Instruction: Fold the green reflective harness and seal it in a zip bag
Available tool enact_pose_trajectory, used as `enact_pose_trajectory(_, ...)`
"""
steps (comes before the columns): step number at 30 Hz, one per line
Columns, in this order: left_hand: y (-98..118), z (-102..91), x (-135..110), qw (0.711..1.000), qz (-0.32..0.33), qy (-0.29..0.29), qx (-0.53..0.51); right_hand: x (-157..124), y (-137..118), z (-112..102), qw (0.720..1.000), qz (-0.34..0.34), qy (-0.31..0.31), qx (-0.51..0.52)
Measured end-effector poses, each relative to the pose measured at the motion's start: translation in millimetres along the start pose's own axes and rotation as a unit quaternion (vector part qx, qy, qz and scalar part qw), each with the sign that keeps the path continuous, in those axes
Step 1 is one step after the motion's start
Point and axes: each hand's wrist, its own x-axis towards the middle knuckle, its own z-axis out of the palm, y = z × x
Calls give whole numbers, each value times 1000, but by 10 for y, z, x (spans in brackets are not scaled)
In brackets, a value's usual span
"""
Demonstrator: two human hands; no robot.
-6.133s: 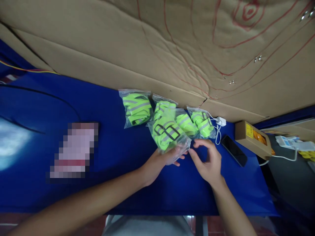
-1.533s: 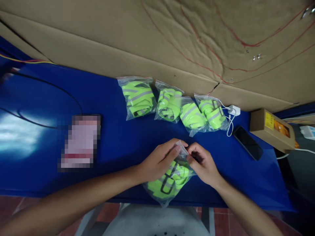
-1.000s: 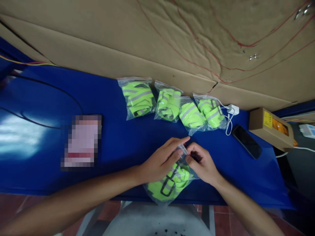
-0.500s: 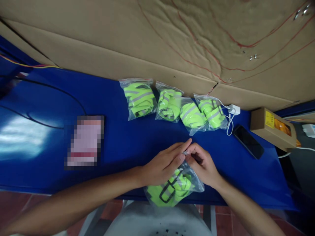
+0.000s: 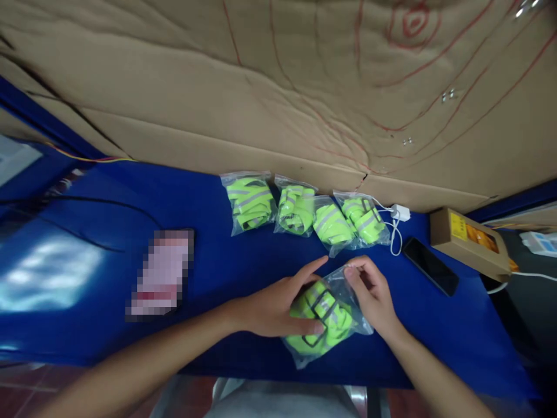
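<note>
A clear zip-lock bag (image 5: pixel 360 316) holds a bundled neon-yellow reflective strap (image 5: pixel 324 302) with grey stripes and black buckles. My right hand (image 5: pixel 372 290) pinches the upper right corner of this bag between thumb and fingers. On its left side, my left hand (image 5: pixel 278 305) grips the filled part, thumb across the front and one finger stretched up beyond the bag; its other fingers are partly hidden behind. The bag is tilted and close to the table's front edge.
Several similar bagged straps (image 5: pixel 250 203) lie in a row along the cardboard wall (image 5: pixel 183 133). A white charger with cable (image 5: pixel 400 213), a black phone (image 5: pixel 430 267) and a cardboard box (image 5: pixel 470 241) are to the right. A pixelated device (image 5: pixel 163 273) lies left on the blue table (image 5: pixel 108 203).
My left hand has moved from the bag's top edge down onto its filled body. My right hand still pinches the top, now at the corner. The view has shifted.
</note>
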Motion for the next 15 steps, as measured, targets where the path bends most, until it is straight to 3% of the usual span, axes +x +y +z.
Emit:
enact_pose_trajectory(5,-1,-83,40,998,23,57,-17,79,53,-108,997,-39,44,-43)
enact_pose_trajectory(10,3,-99,90,985,59,152,-53,103,50,-161,982,-100,32,-157)
enact_pose_trajectory(15,29,-56,100,982,84,164,-32,81,6,-177,979,-135,58,-138)
